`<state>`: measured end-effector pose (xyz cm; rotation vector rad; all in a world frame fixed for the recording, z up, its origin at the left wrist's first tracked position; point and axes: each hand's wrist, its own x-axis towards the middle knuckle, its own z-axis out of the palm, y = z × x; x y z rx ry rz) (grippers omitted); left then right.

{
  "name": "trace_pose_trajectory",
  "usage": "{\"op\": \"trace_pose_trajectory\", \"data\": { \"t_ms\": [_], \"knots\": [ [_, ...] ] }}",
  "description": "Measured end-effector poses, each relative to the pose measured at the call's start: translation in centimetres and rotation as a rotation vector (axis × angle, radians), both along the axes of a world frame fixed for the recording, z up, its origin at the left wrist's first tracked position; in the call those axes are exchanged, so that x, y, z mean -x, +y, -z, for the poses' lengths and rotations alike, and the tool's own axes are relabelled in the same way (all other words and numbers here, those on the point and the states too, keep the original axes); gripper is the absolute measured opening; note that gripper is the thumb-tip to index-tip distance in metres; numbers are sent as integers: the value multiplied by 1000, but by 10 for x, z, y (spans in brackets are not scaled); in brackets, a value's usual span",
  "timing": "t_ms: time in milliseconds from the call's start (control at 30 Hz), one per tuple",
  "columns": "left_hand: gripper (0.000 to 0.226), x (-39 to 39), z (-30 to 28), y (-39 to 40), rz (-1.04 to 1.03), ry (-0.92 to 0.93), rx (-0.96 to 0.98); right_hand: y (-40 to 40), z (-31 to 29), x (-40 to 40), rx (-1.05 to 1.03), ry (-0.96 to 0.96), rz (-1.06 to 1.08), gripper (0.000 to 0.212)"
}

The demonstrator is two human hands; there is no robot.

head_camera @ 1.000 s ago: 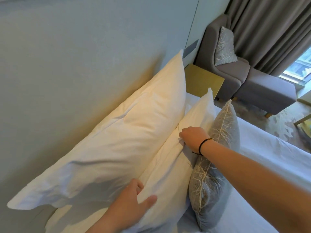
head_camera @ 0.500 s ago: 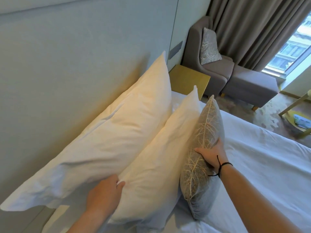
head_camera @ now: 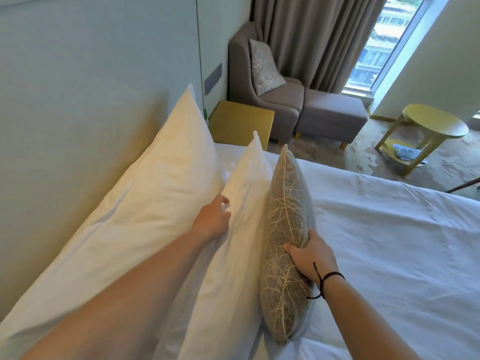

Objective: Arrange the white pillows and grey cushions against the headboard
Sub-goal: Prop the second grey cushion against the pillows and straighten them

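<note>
Head cam: a person works at the headboard end of a white-sheeted bed. Three items stand on edge in a row: a large white pillow leaning on the headboard, a smaller white pillow against it, then a grey cushion w/ a pale branch pattern, outermost. Left hand reaches into the gap btwn the two pillows, fingers loosely spread, tips on the smaller pillow's top edge; forearm lies across both. Right hand, black cord at the wrist, grips the cushion's upper edge, thumb on the near face, fingers wrapped round the far side & mostly hidden. Beyond the pillows: a gold bedside table, a grey armchair holding a second patterned cushion, a footstool, drawn curtains, a window & a round yellow table.
</note>
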<state>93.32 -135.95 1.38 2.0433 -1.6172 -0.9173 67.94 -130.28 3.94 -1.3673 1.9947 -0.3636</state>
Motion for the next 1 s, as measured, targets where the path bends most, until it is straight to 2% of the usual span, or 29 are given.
{"op": "trace_pose_trajectory", "data": {
  "t_ms": [67, 200, 333, 433, 500, 533, 600, 667, 767, 867, 1000],
  "knots": [
    [19, 1, -5, -21, 74, -155, 25, 4, 3, 7, 7, -18, 13, 44],
    [13, -26, -14, -33, 232, -599, 193, 12, 2, 24, 36, -85, 53, 40],
    [7, -41, -21, -27, 227, -725, 161, 15, -3, 31, 17, -235, 86, 42],
    [22, -27, -30, -14, 219, -652, 184, 19, -4, 22, -56, -446, 30, 61],
    [36, -8, -38, 2, 196, -471, 208, 23, 5, 15, -76, -513, 5, 85],
    [47, 5, -42, 12, 174, -338, 166, 24, 13, 14, -64, -522, 18, 88],
    [76, 38, -51, 35, 152, -119, 22, 24, 29, 17, -28, -590, 81, 72],
    [90, 72, -52, 59, 229, -181, -71, 21, 42, 24, -20, -658, 141, 64],
    [75, 102, -45, 77, 345, -378, -125, 12, 64, 38, -75, -666, 177, 84],
    [50, 100, -32, 77, 340, -219, -159, 2, 89, 48, -141, -637, 201, 99],
    [54, 64, -28, 91, 300, 33, -136, -2, 119, 46, -196, -644, 234, 99]
  ]
}}
